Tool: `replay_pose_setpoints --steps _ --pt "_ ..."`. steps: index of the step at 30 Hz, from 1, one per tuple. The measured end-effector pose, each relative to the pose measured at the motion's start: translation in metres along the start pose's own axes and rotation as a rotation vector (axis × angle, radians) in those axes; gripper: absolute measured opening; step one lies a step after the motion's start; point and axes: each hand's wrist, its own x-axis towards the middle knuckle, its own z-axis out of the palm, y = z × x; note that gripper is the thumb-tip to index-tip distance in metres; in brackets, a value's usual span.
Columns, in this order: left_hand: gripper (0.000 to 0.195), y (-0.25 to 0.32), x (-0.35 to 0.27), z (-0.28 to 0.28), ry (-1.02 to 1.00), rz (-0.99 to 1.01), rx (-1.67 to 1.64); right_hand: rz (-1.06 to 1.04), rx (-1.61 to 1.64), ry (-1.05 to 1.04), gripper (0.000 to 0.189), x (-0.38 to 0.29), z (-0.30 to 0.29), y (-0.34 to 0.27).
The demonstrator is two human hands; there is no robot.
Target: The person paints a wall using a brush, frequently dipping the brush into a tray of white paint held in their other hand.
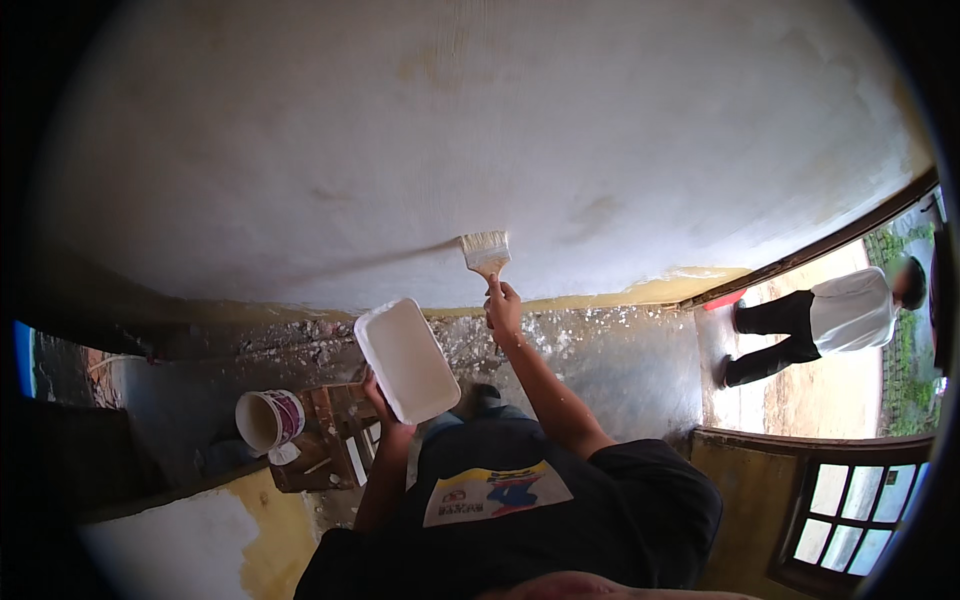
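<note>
My right hand (503, 309) grips the wooden handle of a wide flat paintbrush (486, 253). Its pale bristles are against or very near the white-painted wall (390, 165), above a yellowish strip along the wall's lower edge. Left of and below it, my left hand (384, 401) holds a shallow white plastic tray (407, 361) by its side. The tray's inside looks white; how much paint it holds I cannot tell. Darker, uneven patches show on the wall.
A paint bucket (270, 420) stands on or beside a paint-spattered wooden stool or bench (330, 442) at the lower left. Paint drops cover the floor (630, 352) along the wall. At the right, a person (832, 315) in a white top stands beyond the doorway. A window (855, 517) is at the lower right.
</note>
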Motion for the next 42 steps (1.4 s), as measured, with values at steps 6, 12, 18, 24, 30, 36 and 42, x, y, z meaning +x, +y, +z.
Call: replay_pose_setpoints --steps 6,12,18,24,30,36,42 --pt "0.055 -0.004 -0.021 0.008 0.067 -0.032 -0.061 0.201 -0.064 -0.013 0.044 0.03 -0.01 0.051" --pt "0.054 -0.008 -0.026 -0.019 0.063 0.071 0.067 0.356 -0.089 -0.047 0.043 0.046 -0.01 0.065" --pt "0.06 0.03 -0.032 -0.006 -0.132 0.234 0.574 0.437 0.047 0.033 0.041 0.048 -0.001 0.055" --pt "0.055 0.037 0.009 -0.021 -0.015 -0.013 0.048 0.222 0.054 -0.003 0.038 0.011 0.022 -0.008" --pt "0.054 0.051 0.04 -0.043 -0.057 -0.129 -0.037 0.098 0.164 -0.044 0.036 -0.049 0.031 -0.097" --pt "0.053 0.071 0.044 -0.032 -0.085 -0.184 -0.012 -0.15 0.175 -0.071 0.039 -0.092 0.042 -0.161" --pt "0.056 0.078 0.05 -0.038 -0.126 -0.186 0.02 -0.308 0.196 -0.029 0.039 -0.111 0.063 -0.172"
